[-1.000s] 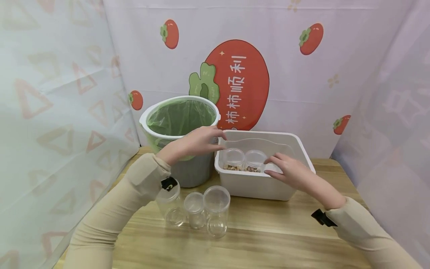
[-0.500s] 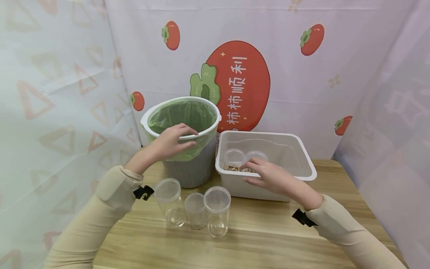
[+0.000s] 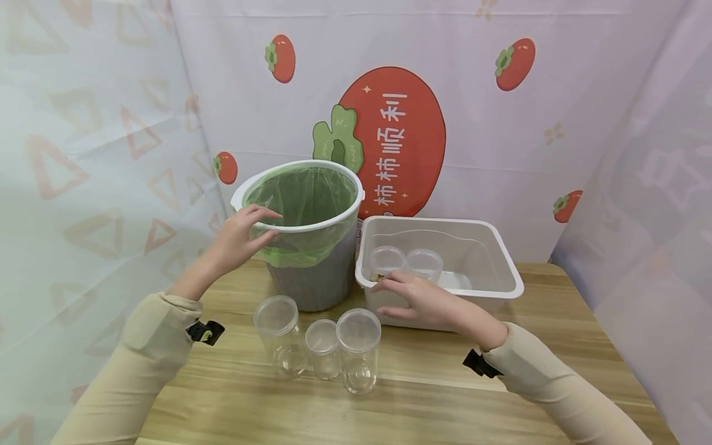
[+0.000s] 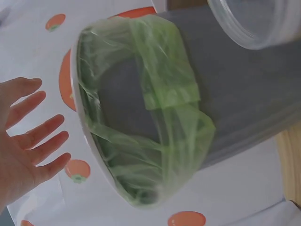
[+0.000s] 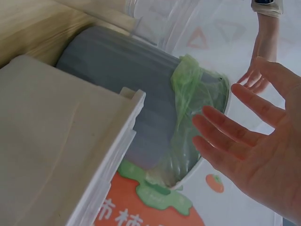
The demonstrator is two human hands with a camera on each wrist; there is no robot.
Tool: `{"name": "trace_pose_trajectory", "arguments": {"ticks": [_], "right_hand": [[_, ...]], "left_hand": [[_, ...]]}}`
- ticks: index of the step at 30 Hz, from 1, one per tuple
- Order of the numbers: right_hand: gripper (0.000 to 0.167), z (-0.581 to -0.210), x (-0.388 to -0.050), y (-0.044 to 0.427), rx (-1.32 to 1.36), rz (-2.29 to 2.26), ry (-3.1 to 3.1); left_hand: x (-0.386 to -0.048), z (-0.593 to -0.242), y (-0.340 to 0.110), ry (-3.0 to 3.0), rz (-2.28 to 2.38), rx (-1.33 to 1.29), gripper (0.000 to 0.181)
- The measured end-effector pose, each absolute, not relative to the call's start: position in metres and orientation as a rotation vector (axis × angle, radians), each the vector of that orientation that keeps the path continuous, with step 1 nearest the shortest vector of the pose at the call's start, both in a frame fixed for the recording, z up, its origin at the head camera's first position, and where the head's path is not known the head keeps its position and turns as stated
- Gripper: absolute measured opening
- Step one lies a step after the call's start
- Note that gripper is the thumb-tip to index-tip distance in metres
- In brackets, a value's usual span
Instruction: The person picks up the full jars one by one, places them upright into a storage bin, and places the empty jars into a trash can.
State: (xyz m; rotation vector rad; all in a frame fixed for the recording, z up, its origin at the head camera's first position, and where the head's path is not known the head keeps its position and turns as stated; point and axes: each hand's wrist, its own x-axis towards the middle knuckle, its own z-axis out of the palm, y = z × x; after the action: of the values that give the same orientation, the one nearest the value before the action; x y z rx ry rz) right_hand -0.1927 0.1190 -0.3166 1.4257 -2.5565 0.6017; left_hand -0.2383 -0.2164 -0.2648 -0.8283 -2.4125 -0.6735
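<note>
In the head view the left hand (image 3: 236,241) hovers at the near left rim of a grey bin (image 3: 311,281) lined with a green bag (image 3: 300,250); its fingers are spread and hold nothing. The right hand (image 3: 425,300), also empty with fingers parted, hangs over the front edge of a white tub (image 3: 500,272). Inside the tub stand two lidded clear jars (image 3: 387,258), (image 3: 424,262); bits of brown food show low in the left one, and the hand partly covers them. The left wrist view shows the left hand (image 4: 28,141) beside the bin's mouth.
Three lidded clear containers stand on the wooden table (image 3: 417,395) in front of the bin: a wide one (image 3: 278,324), a small one (image 3: 324,346) and a tall one (image 3: 359,346). A printed cloth (image 3: 478,154) hangs behind and at both sides.
From near the tub's left edge, the left hand has moved left across the bin's front to its left side. The right hand has shifted left and slightly toward the viewer along the tub's front.
</note>
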Motion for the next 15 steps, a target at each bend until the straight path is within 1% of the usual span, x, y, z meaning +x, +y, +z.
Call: {"name": "trace_pose_trajectory", "arguments": {"ticks": [8, 15], "right_hand": [[0.038, -0.322, -0.189, 0.108, 1.447, 0.646, -2.684], [0.043, -0.331, -0.19, 0.099, 1.508, 0.664, -2.661]], "left_hand": [[-0.247, -0.28, -0.233, -2.345, -0.7, -0.781, 0.022], [-0.252, -0.288, -0.241, -2.357, -0.741, -0.755, 0.021]]}}
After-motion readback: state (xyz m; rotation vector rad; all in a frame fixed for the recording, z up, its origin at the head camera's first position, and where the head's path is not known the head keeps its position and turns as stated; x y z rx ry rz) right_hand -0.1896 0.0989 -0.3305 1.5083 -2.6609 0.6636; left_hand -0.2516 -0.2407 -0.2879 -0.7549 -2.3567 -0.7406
